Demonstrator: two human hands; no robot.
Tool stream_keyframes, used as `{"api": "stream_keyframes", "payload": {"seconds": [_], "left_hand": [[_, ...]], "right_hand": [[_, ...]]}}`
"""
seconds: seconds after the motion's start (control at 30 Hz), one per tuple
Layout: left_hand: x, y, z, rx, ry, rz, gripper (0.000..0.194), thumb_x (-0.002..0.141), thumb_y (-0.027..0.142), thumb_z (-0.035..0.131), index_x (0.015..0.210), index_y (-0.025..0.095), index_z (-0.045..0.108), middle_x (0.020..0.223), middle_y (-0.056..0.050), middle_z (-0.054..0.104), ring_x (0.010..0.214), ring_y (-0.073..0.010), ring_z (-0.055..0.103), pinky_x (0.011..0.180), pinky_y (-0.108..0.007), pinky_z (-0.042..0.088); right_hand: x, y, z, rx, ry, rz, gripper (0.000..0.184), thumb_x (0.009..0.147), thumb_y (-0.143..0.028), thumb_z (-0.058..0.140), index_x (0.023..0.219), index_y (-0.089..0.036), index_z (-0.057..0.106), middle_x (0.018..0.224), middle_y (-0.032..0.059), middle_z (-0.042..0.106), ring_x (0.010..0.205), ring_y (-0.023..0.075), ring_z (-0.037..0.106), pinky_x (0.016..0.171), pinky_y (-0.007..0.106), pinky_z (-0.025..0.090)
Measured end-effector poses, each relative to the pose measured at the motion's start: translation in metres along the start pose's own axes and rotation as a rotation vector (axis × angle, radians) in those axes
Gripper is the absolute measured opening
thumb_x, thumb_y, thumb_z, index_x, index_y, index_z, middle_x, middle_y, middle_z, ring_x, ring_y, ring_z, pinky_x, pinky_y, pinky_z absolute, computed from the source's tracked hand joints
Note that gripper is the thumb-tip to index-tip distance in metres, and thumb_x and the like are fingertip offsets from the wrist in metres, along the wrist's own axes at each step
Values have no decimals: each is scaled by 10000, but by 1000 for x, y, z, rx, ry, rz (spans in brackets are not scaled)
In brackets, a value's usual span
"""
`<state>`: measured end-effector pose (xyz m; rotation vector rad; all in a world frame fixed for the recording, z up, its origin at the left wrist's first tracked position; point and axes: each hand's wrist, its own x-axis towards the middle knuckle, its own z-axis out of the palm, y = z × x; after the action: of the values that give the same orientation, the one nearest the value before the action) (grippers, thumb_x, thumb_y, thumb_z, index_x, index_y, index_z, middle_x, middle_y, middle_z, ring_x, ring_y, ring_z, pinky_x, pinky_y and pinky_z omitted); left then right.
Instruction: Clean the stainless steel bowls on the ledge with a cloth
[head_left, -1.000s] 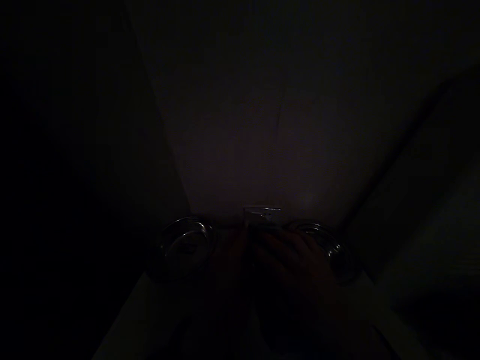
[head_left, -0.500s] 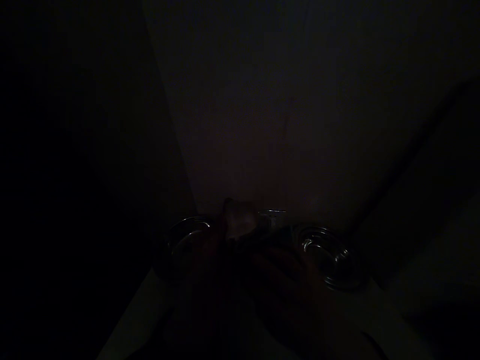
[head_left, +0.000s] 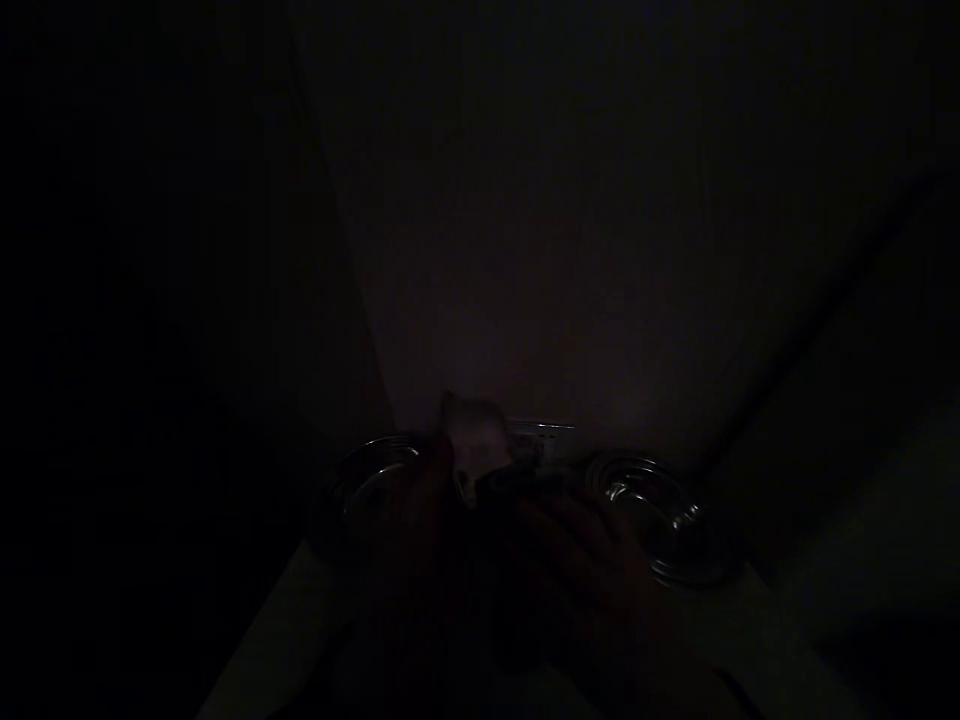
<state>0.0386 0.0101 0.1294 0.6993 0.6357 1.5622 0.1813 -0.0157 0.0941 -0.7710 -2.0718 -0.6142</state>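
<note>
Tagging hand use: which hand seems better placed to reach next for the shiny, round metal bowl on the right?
Probably the right hand: it lies beside the right bowl, while the left hand is farther off, near the shiny left metal bowl. Darkness hides both grips.

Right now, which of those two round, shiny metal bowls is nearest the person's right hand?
The round, shiny metal bowl at the picture's right, beside the right hand; the other bowl, at left, is by the left hand.

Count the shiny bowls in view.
2. The left bowl is by the left hand; the right bowl is by the right hand. It is very dark, so others may be hidden.
</note>
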Motion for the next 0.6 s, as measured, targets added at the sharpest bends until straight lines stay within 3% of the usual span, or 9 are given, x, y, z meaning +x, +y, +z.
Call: {"api": "stream_keyframes", "payload": {"seconds": [0.3,0.6], "left_hand": [[-8,-7,-1,49,-39,-34,260,904,312,547,1113,168,603,1149,-82,610,963,-177,610,823,-373,532],[-17,-19,11,30,-147,-147,184,899,254,558,1033,157,640,1103,-76,652,961,-169,626,852,-372,526]], "right_hand": [[4,6,-6,-69,-8,-3,261,944,-147,456,1095,-164,669,1148,69,698,1056,237,579,943,467,414],[4,12,-12,-86,-24,166,292,883,-154,501,1138,-158,644,1169,104,677,1053,261,555,928,473,418]]}}
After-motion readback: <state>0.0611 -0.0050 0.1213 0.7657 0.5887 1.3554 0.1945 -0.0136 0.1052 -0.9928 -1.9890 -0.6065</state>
